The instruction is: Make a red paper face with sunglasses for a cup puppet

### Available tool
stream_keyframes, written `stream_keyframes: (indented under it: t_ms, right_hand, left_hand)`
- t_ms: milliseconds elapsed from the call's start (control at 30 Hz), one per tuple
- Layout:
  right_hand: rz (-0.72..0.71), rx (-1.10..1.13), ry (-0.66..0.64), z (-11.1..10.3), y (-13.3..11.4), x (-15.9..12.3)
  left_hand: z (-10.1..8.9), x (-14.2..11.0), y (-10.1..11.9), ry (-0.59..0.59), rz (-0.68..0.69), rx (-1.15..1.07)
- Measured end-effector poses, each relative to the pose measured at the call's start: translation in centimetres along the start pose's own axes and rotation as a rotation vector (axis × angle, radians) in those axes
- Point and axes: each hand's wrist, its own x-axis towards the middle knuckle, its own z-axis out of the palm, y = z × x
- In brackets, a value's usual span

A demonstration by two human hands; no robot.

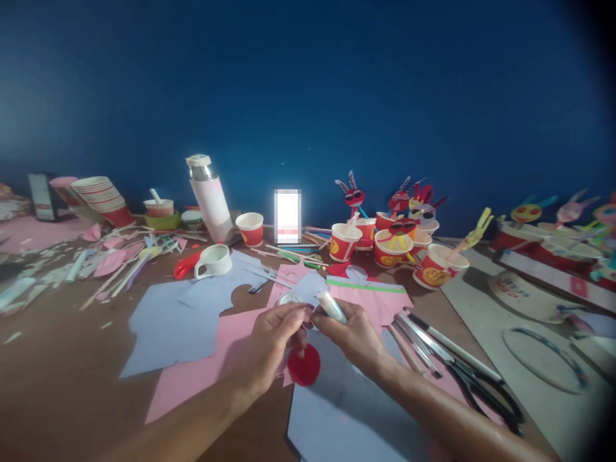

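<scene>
My right hand (353, 333) is closed around a whitish glue tube (332, 307), which tilts up out of the fist toward the left. My left hand (282, 330) is pinched at the fingertips, right beside the right fingers. What those fingertips hold is too small and blurred to name. Just under the left fingers is a red paper disc (304, 366); whether the hand touches it I cannot tell. Pink paper (192, 385) and pale blue paper (346, 417) lie beneath the hands. Black-handled scissors (462, 369) rest to the right of my right hand.
Red paper cups (393, 247) carrying colourful paper figures stand along the back right. A white thermos (212, 202), a single cup (250, 229) and a white mug-like cup (213, 262) stand left of centre. Stacked cups (106, 199) and paper scraps (113, 256) occupy the left side.
</scene>
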Motion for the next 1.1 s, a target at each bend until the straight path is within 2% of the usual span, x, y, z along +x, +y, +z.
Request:
stream_keyframes:
  t_ms: [100, 233, 367, 467, 600, 733, 800, 867, 967, 1100]
  right_hand:
    - [-0.020, -0.010, -0.030, 0.0, 0.2, 0.0]
    - [-0.071, -0.043, -0.055, -0.4, 0.7, -0.2]
    - [-0.150, -0.120, -0.093, -0.9, 1.2, -0.5]
    - [-0.183, -0.149, -0.121, -1.0, 1.5, -0.5]
    - [-0.167, -0.112, -0.125, -0.9, 1.8, -0.2]
    - [-0.177, -0.128, -0.016, -0.9, 1.7, -0.2]
    - [-0.243, -0.213, 0.021, -0.7, 1.8, -0.4]
    - [-0.311, -0.325, 0.015, -0.3, 2.0, -0.7]
    - [-0.353, -0.416, -0.029, 0.2, 2.3, -1.1]
    - [-0.362, -0.408, -0.012, 0.3, 2.5, -1.1]
  left_hand:
    - [0.2, 0.1, 0.2, 0.076, 0.002, 0.065]
    - [0.0, 0.4, 0.7, 0.142, 0.085, 0.083]
    - [-0.4, 0.8, 1.2, 0.258, 0.140, 0.066]
    - [-0.8, 1.0, 1.2, 0.282, 0.143, 0.060]
    - [-1.0, 0.9, 1.2, 0.251, 0.157, 0.034]
    - [-0.9, 0.5, 0.7, 0.064, 0.038, -0.026]
    - [-0.6, 0.2, 0.3, -0.041, -0.031, -0.007]
    - [-0.2, 0.0, -0.1, -0.094, -0.050, 0.032]
    - [0.4, -0.4, -0.3, -0.058, 0.003, 0.103]
    - [0.6, -0.8, 0.1, 0.011, 0.116, 0.175]
